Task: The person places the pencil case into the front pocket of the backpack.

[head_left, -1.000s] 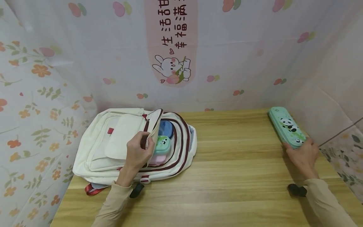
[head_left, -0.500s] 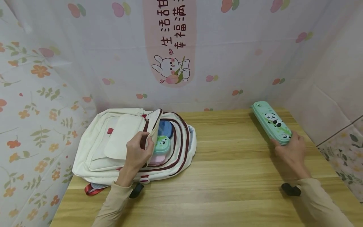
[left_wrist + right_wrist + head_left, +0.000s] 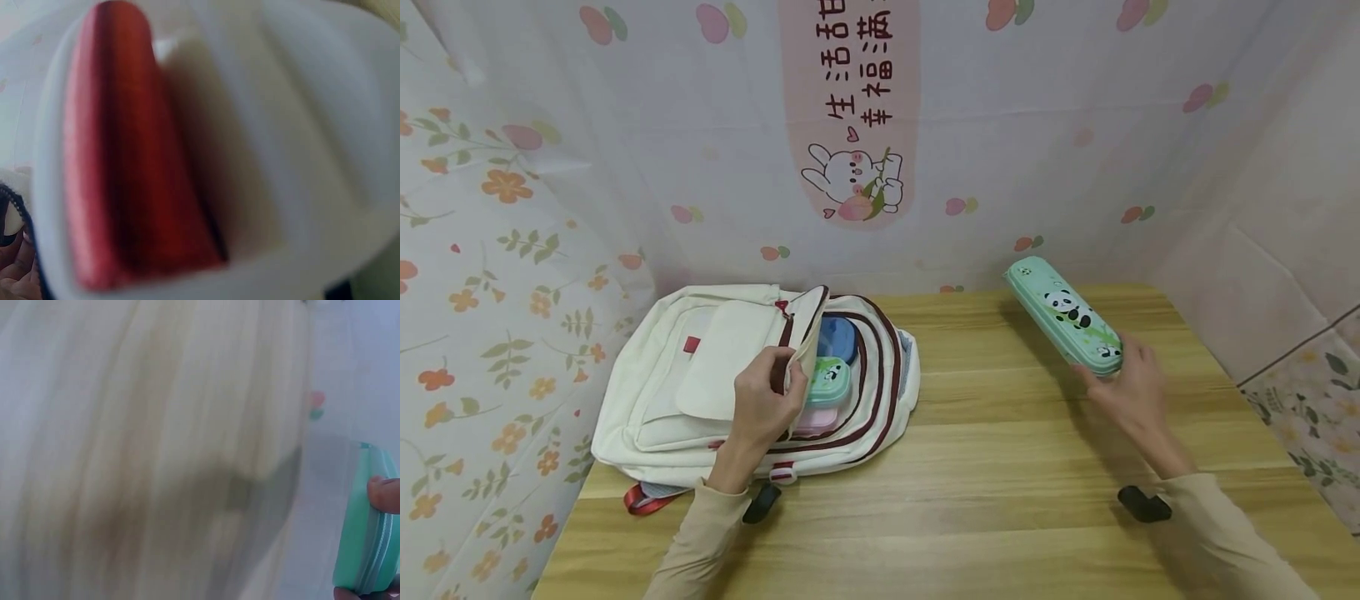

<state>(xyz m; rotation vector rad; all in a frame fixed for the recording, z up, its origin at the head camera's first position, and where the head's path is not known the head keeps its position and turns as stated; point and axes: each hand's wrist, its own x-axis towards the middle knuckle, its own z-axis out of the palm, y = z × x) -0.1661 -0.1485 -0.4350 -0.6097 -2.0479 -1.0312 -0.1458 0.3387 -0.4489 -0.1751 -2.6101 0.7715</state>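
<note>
A cream backpack (image 3: 655, 400) with dark red piping lies on the table at the left, its main compartment unzipped. My left hand (image 3: 765, 396) pinches the edge of its front panel and holds it lifted. Inside the opening show a blue container (image 3: 837, 340), a small mint panda case (image 3: 831, 383) and a pink item (image 3: 815, 422), each partly hidden. On the right, my right hand (image 3: 1131, 387) grips the near end of a mint-green panda pencil case (image 3: 1063, 317), raised over the table. In the right wrist view its zipped side (image 3: 359, 550) faces the camera, with the thumb (image 3: 384, 495) across it.
The wooden table (image 3: 970, 483) ends at a patterned cloth backdrop (image 3: 1037, 167) behind, with floral cloth (image 3: 497, 333) along the left side. A red strap loop (image 3: 647, 502) sticks out from the backpack's near side. A blurred red tab (image 3: 131, 156) fills much of the left wrist view.
My right hand has lifted the pencil case and carried it leftward from the table's right side toward the middle. My left hand stays on the backpack's front panel.
</note>
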